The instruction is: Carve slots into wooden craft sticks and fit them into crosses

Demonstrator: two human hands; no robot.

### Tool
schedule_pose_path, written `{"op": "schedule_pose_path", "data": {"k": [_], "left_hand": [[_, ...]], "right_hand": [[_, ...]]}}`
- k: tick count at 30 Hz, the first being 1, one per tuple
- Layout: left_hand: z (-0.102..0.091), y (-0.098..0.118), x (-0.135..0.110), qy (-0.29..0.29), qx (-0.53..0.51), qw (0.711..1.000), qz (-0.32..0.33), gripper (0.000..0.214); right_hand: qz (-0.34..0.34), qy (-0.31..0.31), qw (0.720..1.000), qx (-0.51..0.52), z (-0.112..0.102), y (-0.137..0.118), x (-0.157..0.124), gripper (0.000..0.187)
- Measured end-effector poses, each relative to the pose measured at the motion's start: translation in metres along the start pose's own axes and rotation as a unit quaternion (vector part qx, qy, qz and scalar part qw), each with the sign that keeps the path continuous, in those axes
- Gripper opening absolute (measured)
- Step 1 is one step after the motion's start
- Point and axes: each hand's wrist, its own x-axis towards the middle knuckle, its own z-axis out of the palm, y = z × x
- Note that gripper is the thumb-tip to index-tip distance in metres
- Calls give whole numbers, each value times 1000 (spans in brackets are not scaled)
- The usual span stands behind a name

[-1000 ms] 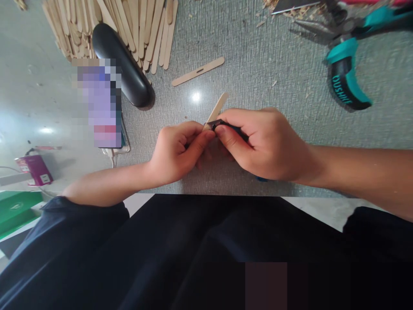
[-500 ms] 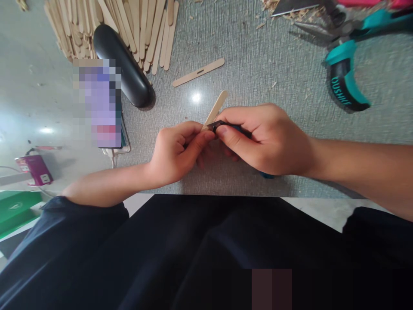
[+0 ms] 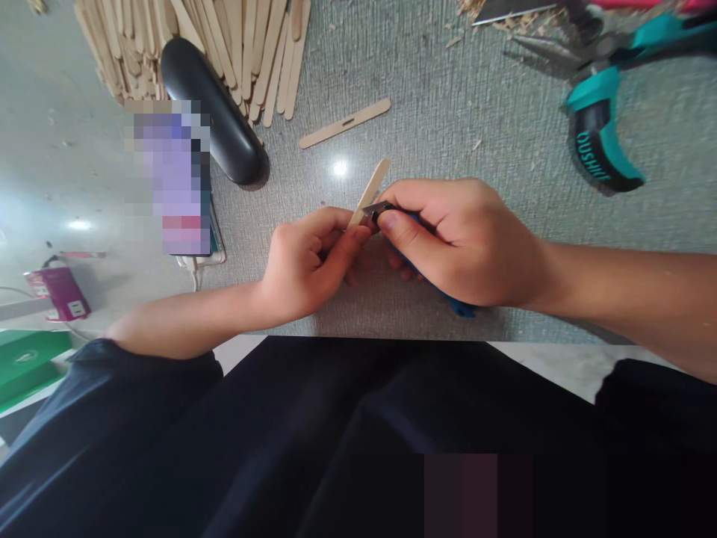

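Note:
Between thumb and fingers, my left hand [image 3: 314,261] pinches a wooden craft stick [image 3: 374,184] that points up and to the right. My right hand [image 3: 462,235] is wrapped round a blue utility knife [image 3: 460,306], whose short blade tip lies against the stick's middle. Most of the knife's handle is hidden by the palm. Just above the hands, another craft stick [image 3: 367,113] with a narrow slot cut in its middle lies on the table [image 3: 426,127].
A pile of craft sticks [image 3: 263,60] lies at upper left beside a black case [image 3: 213,112] and a blurred-out phone [image 3: 173,179] with a cable. Teal-handled pliers [image 3: 599,127], a metal blade [image 3: 512,11] and wood shavings are at upper right. A purple box [image 3: 59,291] stands far left.
The knife blade has tilted and now shows more clearly against the stick. More of the blue handle's end shows below my right hand. The held stick has shifted slightly left.

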Motion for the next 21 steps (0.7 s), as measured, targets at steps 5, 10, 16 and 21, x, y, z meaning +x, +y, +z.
{"op": "schedule_pose_path", "data": {"k": [5, 10, 16, 21], "left_hand": [[2, -4, -3, 19, 27, 999, -11, 33], [4, -7, -4, 36, 32, 999, -11, 34], [2, -6, -3, 38, 76, 996, 11, 34], [1, -4, -1, 48, 108, 993, 25, 37]], "right_hand": [[26, -1, 999, 18, -1, -2, 0, 30], [51, -4, 999, 13, 0, -5, 1, 33], [95, -21, 995, 1, -2, -10, 2, 36], [89, -32, 995, -33, -2, -12, 2, 43]]}}
